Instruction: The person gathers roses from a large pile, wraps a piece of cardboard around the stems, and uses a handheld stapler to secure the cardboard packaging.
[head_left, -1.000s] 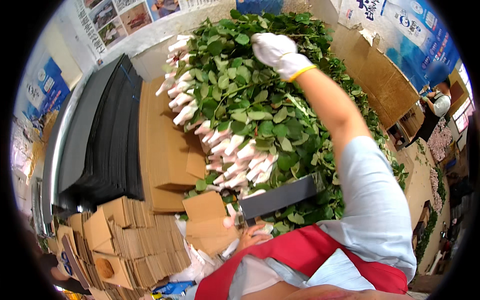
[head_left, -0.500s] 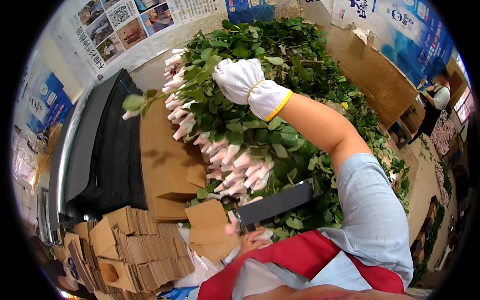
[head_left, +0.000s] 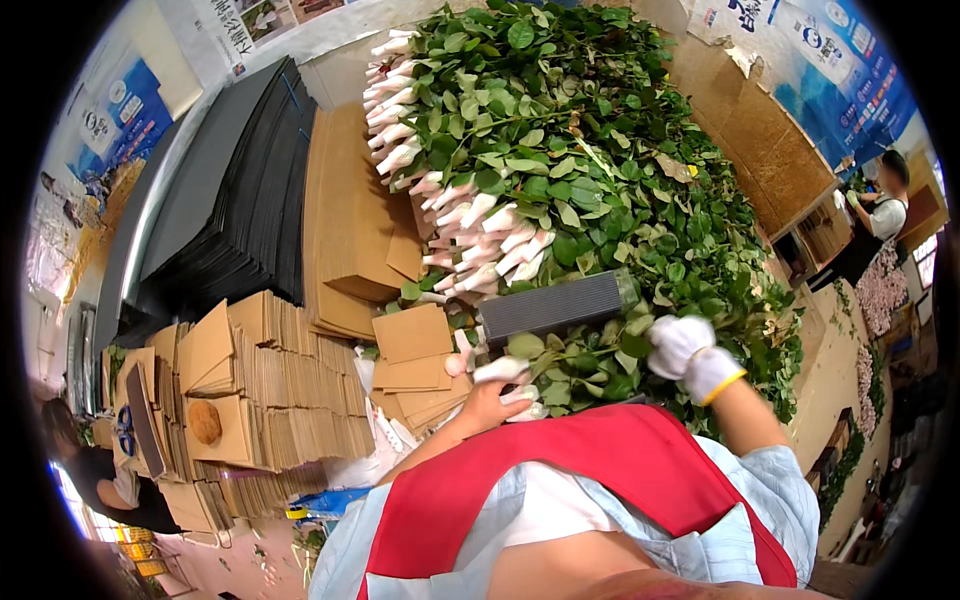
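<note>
My bare left hand (head_left: 487, 408) is at the near edge of the pile, its fingers closed round roses in white sleeves (head_left: 503, 371). Leafy rose stems (head_left: 590, 372) stretch from it toward my right hand (head_left: 685, 352). The right hand wears a white glove with a yellow cuff edge and is blurred; it looks curled at the leaves, and what lies inside it is hidden. Just beyond the hands lies a dark grey ridged block (head_left: 555, 308). Farther off is a big heap of roses (head_left: 590, 190), its pale sleeved heads (head_left: 490, 240) all toward the left.
Left of the heap stand brown cardboard sheets (head_left: 345, 210) and black sheets (head_left: 220, 190). Stacked folded cardboard (head_left: 300, 390) is nearer, with blue-handled scissors (head_left: 125, 430) beside it. A cardboard wall (head_left: 745, 140) borders the right. Another person (head_left: 880, 205) stands far right; a second (head_left: 95, 470) is far left.
My right hand has come back from the far left of the heap, where it held a sleeved rose, to the near right. The view has shifted, showing more of the near side.
</note>
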